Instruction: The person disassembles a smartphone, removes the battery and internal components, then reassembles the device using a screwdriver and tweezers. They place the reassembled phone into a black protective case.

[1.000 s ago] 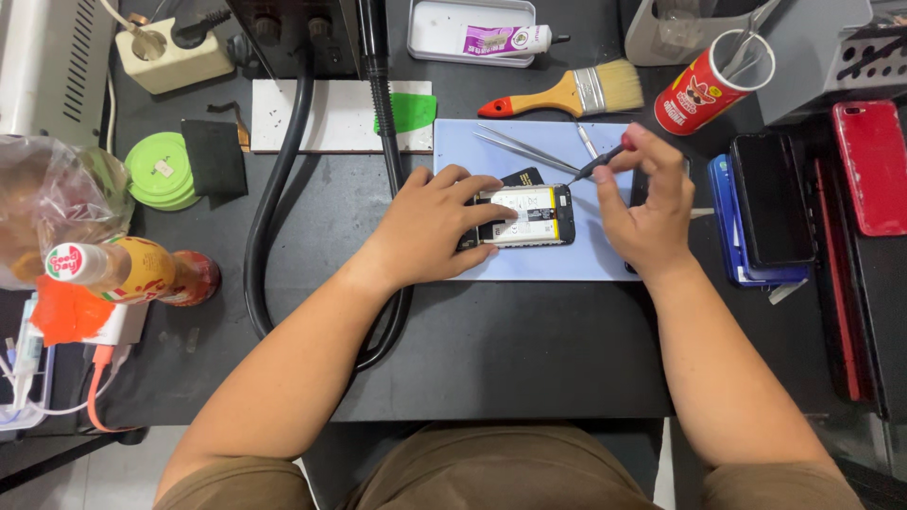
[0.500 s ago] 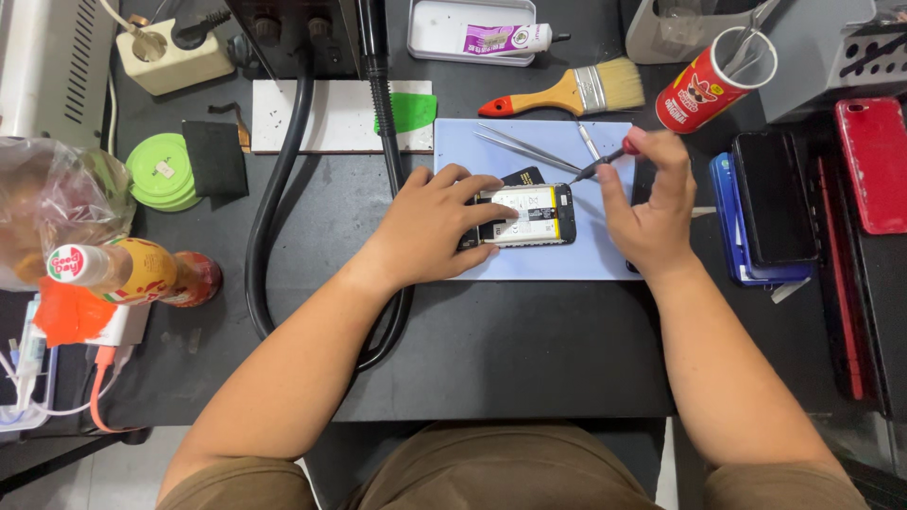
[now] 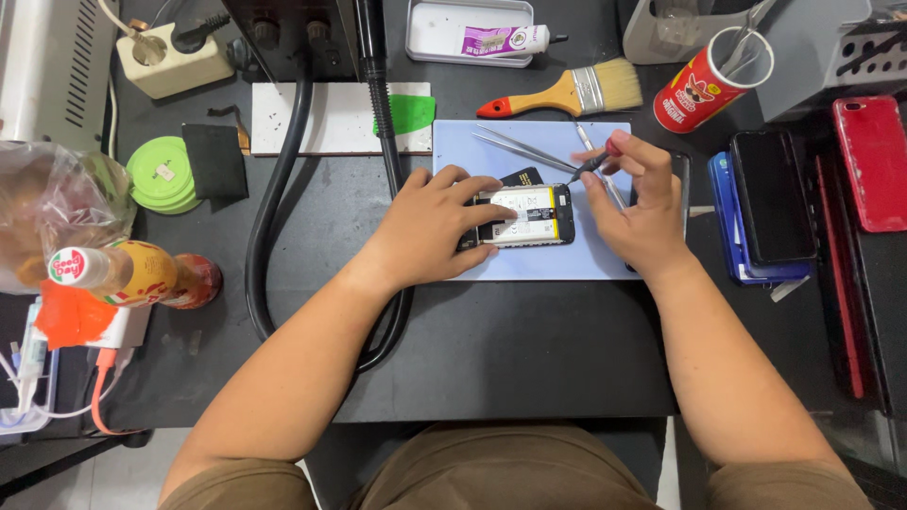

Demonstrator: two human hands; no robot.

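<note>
The opened phone [image 3: 522,215] is lying back-up on the pale blue mat [image 3: 529,264], which is serving as landmark. The left hand [image 3: 430,227] is pressing down on the phone's left end, its fingers spread flat over it rather than gripping. The right hand [image 3: 642,203], over the mat's right edge, is pinching a slim red-tipped tool [image 3: 593,162] between narrowed fingers, tip angled toward the phone's upper right corner. Judged risk: the tip is sitting close to the exposed battery, so a slip could gouge it. Loose tweezers [image 3: 524,149] are lying across the mat's top, near enough to be knocked off it.
</note>
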